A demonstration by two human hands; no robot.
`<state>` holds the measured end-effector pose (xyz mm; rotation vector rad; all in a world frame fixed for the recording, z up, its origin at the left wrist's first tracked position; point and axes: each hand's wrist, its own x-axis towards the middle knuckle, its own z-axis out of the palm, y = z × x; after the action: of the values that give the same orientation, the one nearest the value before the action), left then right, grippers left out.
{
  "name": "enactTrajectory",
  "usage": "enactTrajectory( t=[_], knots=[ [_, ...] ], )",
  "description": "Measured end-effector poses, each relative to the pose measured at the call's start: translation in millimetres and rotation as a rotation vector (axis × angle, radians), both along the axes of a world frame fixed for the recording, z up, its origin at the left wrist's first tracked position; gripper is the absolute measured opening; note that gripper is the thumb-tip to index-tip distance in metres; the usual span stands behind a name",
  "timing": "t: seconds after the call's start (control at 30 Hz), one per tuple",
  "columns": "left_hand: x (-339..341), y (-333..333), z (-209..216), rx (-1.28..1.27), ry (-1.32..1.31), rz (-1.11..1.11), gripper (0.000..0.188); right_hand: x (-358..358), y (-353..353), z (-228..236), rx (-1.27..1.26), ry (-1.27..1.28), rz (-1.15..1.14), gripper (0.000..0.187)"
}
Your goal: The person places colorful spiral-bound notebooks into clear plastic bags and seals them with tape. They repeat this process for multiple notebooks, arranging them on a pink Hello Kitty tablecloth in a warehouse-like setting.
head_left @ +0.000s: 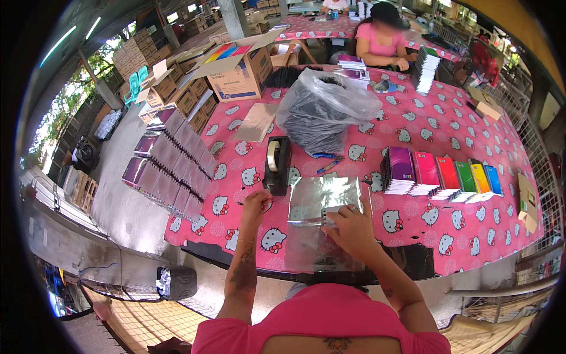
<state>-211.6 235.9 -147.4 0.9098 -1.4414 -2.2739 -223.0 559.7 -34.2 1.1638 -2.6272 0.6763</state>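
My left hand (256, 203) is closed in a pinch at the near end of a black tape dispenser (277, 165) with a roll of clear tape. Whatever is between its fingertips is too small to make out. My right hand (352, 229) rests with fingers spread on a clear plastic sheet (306, 251) lying flat before me. Under that hand, the edge of a small spiral-bound notebook (330, 213) shows; the palm and fingers hide most of it. Beyond the sheet lie blue pens (328, 159). Behind them stands a translucent plastic bag (321, 112) full of dark material.
Small notebooks (401, 171) in several colours stand stacked at right. Wrapped spiral notebooks (174, 162) are piled at left. An open cardboard box (239, 74) sits at the far left, near a cardboard piece (256, 122). A person in pink (383, 44) sits across the table beside more notebooks (425, 71).
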Motion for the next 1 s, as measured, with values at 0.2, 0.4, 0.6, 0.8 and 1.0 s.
enactTrajectory(
  t=[0.2,0.4,0.6,0.8,1.0],
  knots=[
    [-18.6,-24.9,9.4,-1.508,-0.614,-0.244,0.016,-1.4,-6.2,-1.2,-0.006,0.040,0.012,0.032],
    [7.7,51.5,76.8,-0.534,0.356,-0.730,0.016,-1.9,-6.6,2.8,0.035,0.040,-0.015,0.034],
    [-10.7,95.8,104.7,-0.988,0.403,-0.938,0.019,-8.4,-10.8,12.7,-0.021,-0.033,0.088,0.033],
    [-13.6,87.0,110.6,-0.917,0.491,-0.980,0.018,-53.7,14.1,33.5,0.012,-0.077,-0.042,0.033],
    [-19.1,97.2,108.6,-1.060,0.511,-0.963,0.019,-83.8,44.3,8.1,-0.717,-0.968,0.107,0.023]
  ],
)
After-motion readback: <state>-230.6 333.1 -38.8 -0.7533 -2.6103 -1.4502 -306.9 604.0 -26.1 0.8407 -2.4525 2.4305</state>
